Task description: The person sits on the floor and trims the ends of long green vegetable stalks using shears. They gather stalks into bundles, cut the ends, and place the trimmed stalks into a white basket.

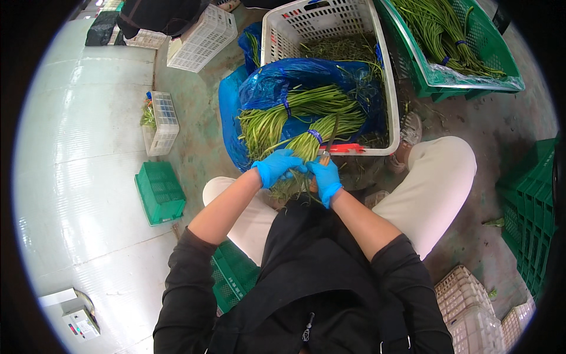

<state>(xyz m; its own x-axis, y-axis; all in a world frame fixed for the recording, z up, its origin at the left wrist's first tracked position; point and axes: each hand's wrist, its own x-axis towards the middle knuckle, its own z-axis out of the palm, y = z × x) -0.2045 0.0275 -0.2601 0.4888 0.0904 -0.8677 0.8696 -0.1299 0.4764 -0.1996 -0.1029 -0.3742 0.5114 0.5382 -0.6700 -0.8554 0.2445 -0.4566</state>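
Observation:
My left hand (279, 167), in a blue glove, grips the near end of a bundle of green garlic scapes (338, 124) tied with a purple band. In my right hand (326, 178), also gloved, is a knife (325, 158) with a wooden handle. Its dark blade points away from me, along the bundle's right side. Just beyond lies a second tied bundle (265, 128) on blue plastic sheeting (269, 86). The sheeting is draped in and over the side of a white plastic crate (390, 101). Thin stem ends hang below my hands.
Plant trimmings (340, 48) lie in the crate's far part. At upper right a green crate (482, 37) holds more tied bundles. Another white crate (203, 37), a small green crate (161, 194) and stacked green crates (530, 212) stand around. A person in dark clothing (161, 15) is at upper left.

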